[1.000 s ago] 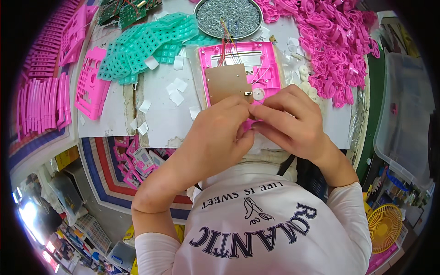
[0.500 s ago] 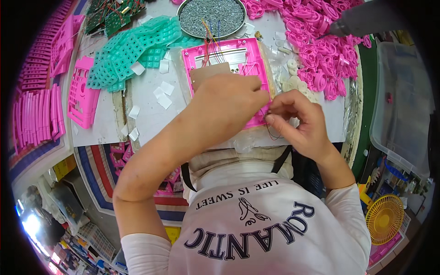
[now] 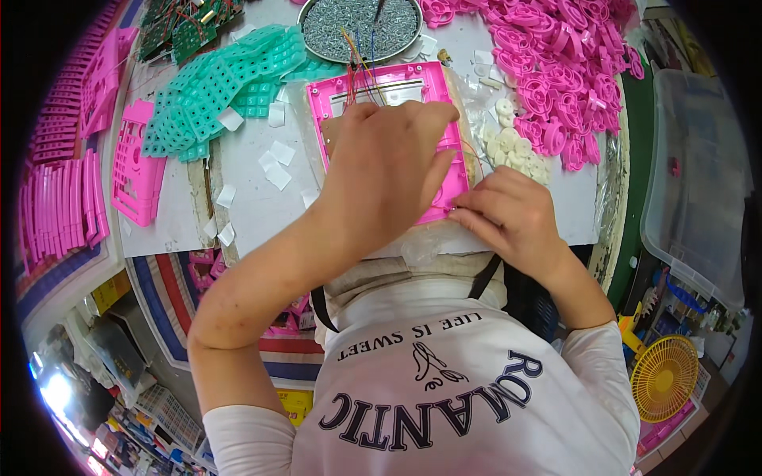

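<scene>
A pink plastic housing (image 3: 454, 170) lies open side up in front of me, with red, yellow and blue wires (image 3: 367, 75) rising at its far end. My left hand (image 3: 385, 163) is above it, back up, index finger and thumb apart; the other fingertips are hidden. This hand covers most of a brown board (image 3: 329, 131). At the near right corner of the housing my right hand (image 3: 512, 218) is closed in a pinch; a tiny shiny tip shows at its fingertips, too small to name. A thin orange wire (image 3: 474, 151) loops beside the housing.
Beyond the housing stands a round tray of screws (image 3: 361, 32). Teal keypad sheets (image 3: 226, 87) and white squares (image 3: 275, 170) lie left, by a pink panel (image 3: 139, 170). Pink parts (image 3: 552, 79) and cream pieces (image 3: 516, 151) are heaped right.
My left hand has lifted away from my right hand, its finger and thumb spreading. My right hand has moved slightly down and left to the housing's corner. The dark grey object at upper right has gone.
</scene>
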Demonstrator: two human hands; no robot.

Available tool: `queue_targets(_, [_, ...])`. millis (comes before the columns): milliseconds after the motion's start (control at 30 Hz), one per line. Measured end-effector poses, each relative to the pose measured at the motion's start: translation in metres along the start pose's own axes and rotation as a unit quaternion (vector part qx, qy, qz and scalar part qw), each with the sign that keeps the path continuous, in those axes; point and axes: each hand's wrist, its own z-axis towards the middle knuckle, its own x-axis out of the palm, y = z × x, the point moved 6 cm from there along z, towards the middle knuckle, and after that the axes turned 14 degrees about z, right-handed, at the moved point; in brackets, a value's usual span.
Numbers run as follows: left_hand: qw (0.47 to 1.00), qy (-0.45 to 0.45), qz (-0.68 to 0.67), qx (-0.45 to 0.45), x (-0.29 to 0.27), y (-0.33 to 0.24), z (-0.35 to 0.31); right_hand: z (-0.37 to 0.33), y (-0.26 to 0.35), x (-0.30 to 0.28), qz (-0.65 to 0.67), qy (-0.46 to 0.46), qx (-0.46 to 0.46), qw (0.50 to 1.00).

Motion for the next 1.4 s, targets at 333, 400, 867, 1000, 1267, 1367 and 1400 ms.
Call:
queue_targets(333, [0.999, -0.037, -0.021, -0.030, -0.018, -0.008, -0.059, 0.014, -0.019, 0.003, 0.057, 0.090, -0.101, 0.989])
queue_targets(400, [0.999, -0.026, -0.014, -0.021, -0.014, -0.006, -0.064, 0.004, -0.015, 0.007, 0.021, 0.049, -0.169, 0.984])
queue_targets(867, [0.993, 0.007, 0.079, 0.088, 0.006, -0.044, -0.075, -0.017, -0.010, 0.010, -0.078, -0.003, -0.158, 0.984])
queue_targets(1000, [0.981, 0.002, 0.145, 0.130, 0.013, -0.046, -0.082, -0.022, 0.008, 0.010, -0.155, 0.037, -0.104, 0.982])
queue_targets(1267, [0.966, -0.005, 0.213, 0.146, 0.012, -0.053, -0.079, 0.087, 0.004, -0.015, -0.088, -0.047, -0.098, 0.990])
queue_targets(1367, [0.988, -0.013, 0.122, 0.089, 0.007, -0.047, -0.073, 0.129, -0.018, 0.017, -0.213, -0.034, -0.052, 0.975])
queue_targets(1400, [0.995, -0.019, 0.067, 0.064, 0.002, -0.040, -0.070, 0.134, -0.022, 0.022, -0.224, -0.024, -0.022, 0.974])
